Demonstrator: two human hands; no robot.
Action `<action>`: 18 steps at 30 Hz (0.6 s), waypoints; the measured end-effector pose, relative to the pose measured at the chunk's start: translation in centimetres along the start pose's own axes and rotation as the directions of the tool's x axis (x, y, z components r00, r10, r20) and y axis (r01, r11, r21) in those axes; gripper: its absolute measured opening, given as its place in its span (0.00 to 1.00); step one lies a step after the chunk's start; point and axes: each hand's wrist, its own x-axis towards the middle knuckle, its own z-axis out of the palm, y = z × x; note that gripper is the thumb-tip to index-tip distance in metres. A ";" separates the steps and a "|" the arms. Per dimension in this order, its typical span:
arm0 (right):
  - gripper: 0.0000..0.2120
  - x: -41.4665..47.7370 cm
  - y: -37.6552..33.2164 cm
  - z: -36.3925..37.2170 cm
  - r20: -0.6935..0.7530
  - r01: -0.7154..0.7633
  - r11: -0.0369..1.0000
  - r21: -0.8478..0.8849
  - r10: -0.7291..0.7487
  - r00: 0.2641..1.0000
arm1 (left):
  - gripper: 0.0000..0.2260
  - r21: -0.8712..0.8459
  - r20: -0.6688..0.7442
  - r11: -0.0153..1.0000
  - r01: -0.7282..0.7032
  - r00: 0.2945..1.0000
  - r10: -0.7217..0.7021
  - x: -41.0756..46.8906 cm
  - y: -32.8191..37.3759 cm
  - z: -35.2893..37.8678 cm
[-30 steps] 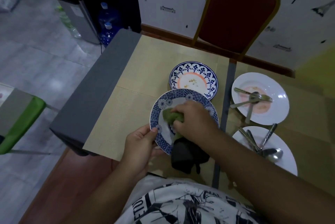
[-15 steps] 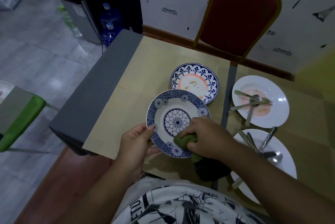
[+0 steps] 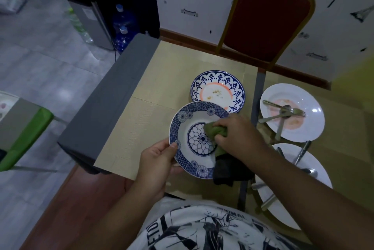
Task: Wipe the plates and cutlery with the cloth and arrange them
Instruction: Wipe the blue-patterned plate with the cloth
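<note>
Cloth has swung from the blue plate's 5 o'clock rim to 3 o'clock, with right hand fingers curled round it, pressing. Rim pinched at 8 o'clock by left hand fingers, above the tabletop. Well looks clean; soiled plate at 12 o'clock waits

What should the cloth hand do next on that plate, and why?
Probably sweep the green cloth leftward across the flower plate: the right hand presses it right of centre, and the left hand grips the left rim, steadying it.
</note>
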 end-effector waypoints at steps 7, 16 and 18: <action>0.20 -3.5 -1.1 2.3 0.159 0.094 0.986 0.139 -0.116 0.980 | 0.10 -0.056 -0.011 0.998 0.035 0.999 -0.036 0.4 0.7 0.6; 0.49 -4.9 -0.4 0.1 0.381 0.271 0.961 0.056 -0.271 0.884 | 0.09 -0.140 -0.020 0.983 0.115 0.993 -0.119 0.8 1.8 0.0; 0.49 -5.2 -0.3 0.5 0.292 0.334 0.942 0.013 -0.323 0.900 | 0.09 -0.145 -0.021 0.982 0.119 0.992 -0.124 1.0 2.1 -0.1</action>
